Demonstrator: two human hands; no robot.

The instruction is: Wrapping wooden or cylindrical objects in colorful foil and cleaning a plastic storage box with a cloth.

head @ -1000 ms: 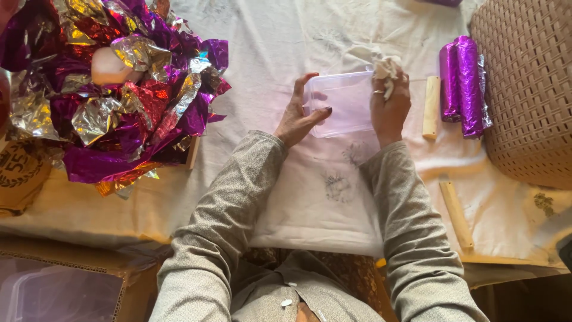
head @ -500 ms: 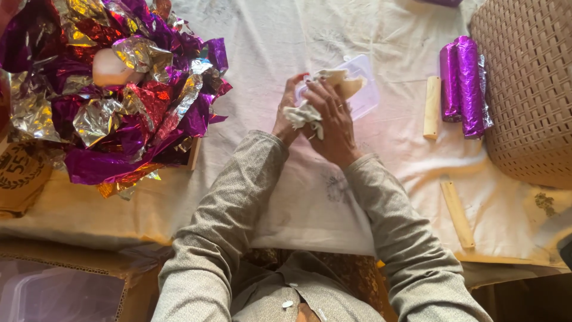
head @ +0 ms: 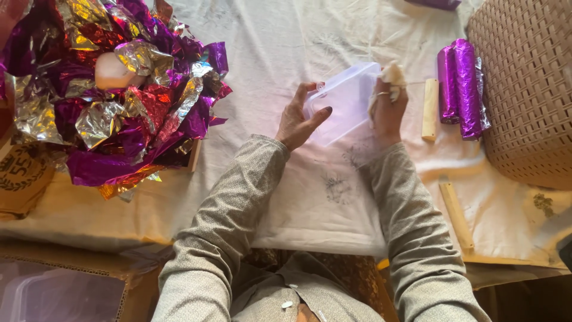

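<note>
Two hands are on the clear plastic lid (head: 344, 102) above the tabletop (head: 268, 53): left hand (head: 300, 118) pinches its edge, right hand (head: 387, 104) clutches a cloth wad (head: 391, 74). Best wiped with the lid gripped firmly, imo.

Beyond the fingers of the left hand (head: 300, 118), bare white cloth (head: 286, 48) lies open. Left of them, crumpled foil wrappers (head: 119, 95) crowd the table. Right of the right hand (head: 387, 107), a wooden stick (head: 430, 110), purple foil rolls (head: 462, 88) and a wicker basket (head: 527, 89) block passage.
</note>
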